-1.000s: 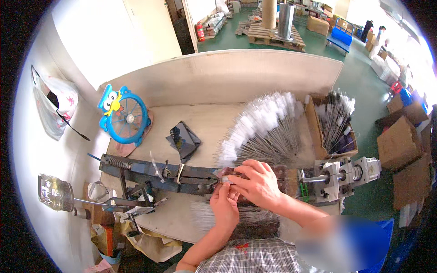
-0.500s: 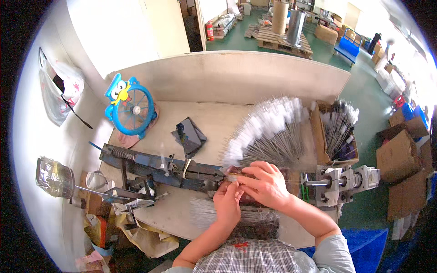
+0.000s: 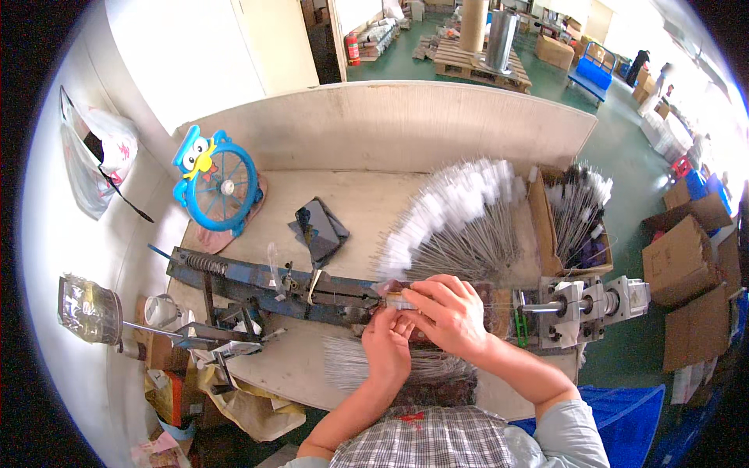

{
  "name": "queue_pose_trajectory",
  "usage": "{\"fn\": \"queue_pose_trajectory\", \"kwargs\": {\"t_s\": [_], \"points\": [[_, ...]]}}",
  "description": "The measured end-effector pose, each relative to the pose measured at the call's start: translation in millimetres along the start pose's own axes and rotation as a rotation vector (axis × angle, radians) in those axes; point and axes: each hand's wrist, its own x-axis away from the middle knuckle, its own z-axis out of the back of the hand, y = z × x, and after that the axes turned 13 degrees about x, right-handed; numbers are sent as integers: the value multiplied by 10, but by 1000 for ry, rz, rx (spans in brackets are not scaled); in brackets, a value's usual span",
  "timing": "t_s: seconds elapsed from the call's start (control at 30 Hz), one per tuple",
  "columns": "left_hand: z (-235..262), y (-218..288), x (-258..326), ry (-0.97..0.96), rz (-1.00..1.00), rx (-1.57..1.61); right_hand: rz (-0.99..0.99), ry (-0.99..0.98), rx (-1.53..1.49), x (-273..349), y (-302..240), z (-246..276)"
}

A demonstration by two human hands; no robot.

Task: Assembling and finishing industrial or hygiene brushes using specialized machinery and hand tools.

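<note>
A person's left hand [image 3: 387, 343] and right hand [image 3: 451, 313] pinch one small, pale piece [image 3: 397, 301] near one fanned spread of white-tipped grey wires [image 3: 466, 228] and one brown cardboard box [image 3: 544, 225].

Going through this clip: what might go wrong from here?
The small pale piece at the fingertips of the left hand and right hand could slip. The fanned white-tipped wires lie close to the right hand; a knock might scatter them. In view, the left wrist overlaps the thin-wire bundle, which might snag.
</note>
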Motion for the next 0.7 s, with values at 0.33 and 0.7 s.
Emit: {"fn": "queue_pose_trajectory", "kwargs": {"t_s": [0.33,0.7], "points": [[51,-19,-11,-40,-43,-31,37,-59,3,10,27,0],[21,-20,-34,-57,-38,-72,42,-71,-7,-35,83,74]]}}
